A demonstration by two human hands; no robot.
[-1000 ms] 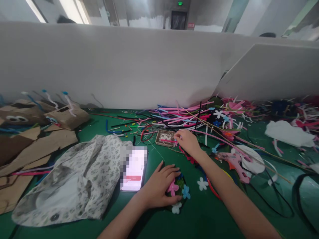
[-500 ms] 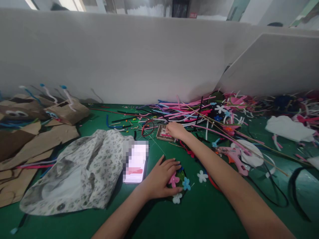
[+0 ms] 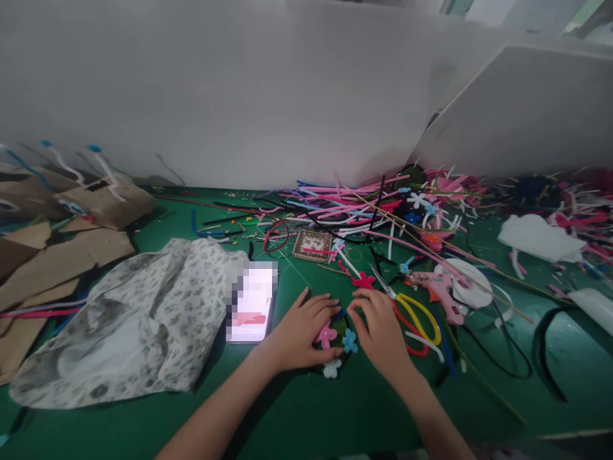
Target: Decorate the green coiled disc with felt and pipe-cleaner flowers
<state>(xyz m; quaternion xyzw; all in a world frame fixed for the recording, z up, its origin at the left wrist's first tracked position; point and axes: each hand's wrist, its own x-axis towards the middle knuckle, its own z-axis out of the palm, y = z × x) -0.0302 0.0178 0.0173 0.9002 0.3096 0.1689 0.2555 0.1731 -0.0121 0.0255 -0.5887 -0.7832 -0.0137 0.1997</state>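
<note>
My left hand spreads over a dark green piece with fuzzy pipe-cleaner flowers, its fingers and thumb gripping both sides against the table. Pink, blue and white flowers show around the fingers; the palm covers the rest. Just right of the piece is my right hand, thumb and fingertips drawn together in a pinch; whatever lies between them is too small to make out. Beyond its knuckles lies a red flower. Scissors with yellow-and-red handles lie beside this hand, partly behind it.
A patterned box with a pink strip on top sits ahead, before a heap of pipe cleaners. At right lies a pink glue gun. A lit phone, floral cloth and cardboard pieces occupy the left.
My right hand has drawn back from the patterned box to beside the flowered piece, uncovering the scissors. My left hand stays on the piece. The camera view has tilted down and shifted slightly.
</note>
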